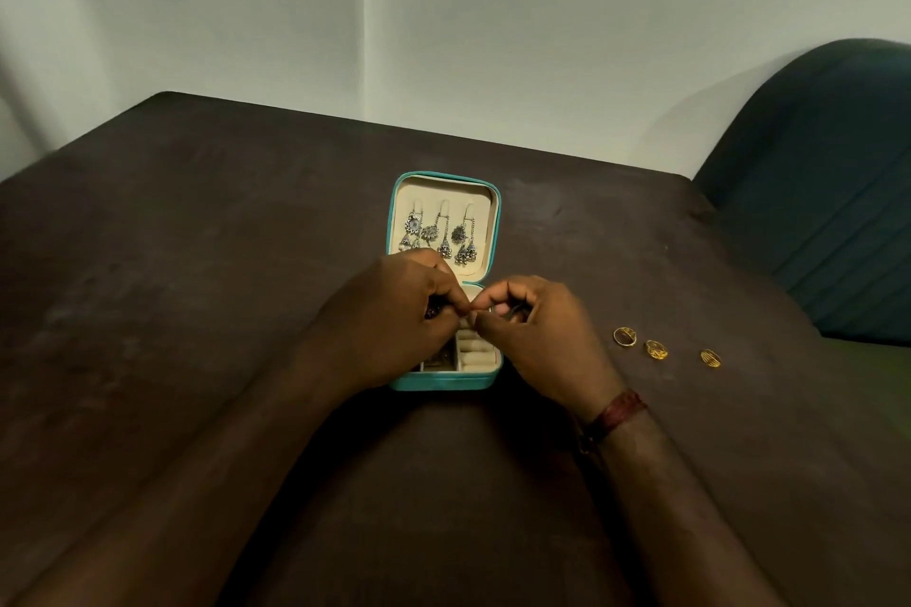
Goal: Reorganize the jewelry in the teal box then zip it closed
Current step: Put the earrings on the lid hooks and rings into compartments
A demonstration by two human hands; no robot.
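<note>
Jewelry is the business here, and most of it sits in the small teal zip-around box lying open near the middle of the dark brown tabletop. Its raised lid, lined in cream fabric, carries a row of silver dangling earrings hung from its hooks. Working from the left, the left hand hovers over the box's lower tray with fingers curled in a pinch; something small and dark seems caught under them, but it is too hidden to name. Just beside it, fingertips almost touching, the right hand is also pinched, apparently on the same tiny piece, though I cannot tell what. A dark red thread band circles that wrist. Below the hands show the cream ring rolls and a darker compartment beside them. Further right, well apart from the box, three gold rings lie in a loose line on the table, and a dark teal chair back stands at the far right.

The reorganizing step looks midway: a small item is being fastened or seated in the tray. Next, probably, the loose rings need pressing into the rolls, gently, before lowering the lid and running the zip.
</note>
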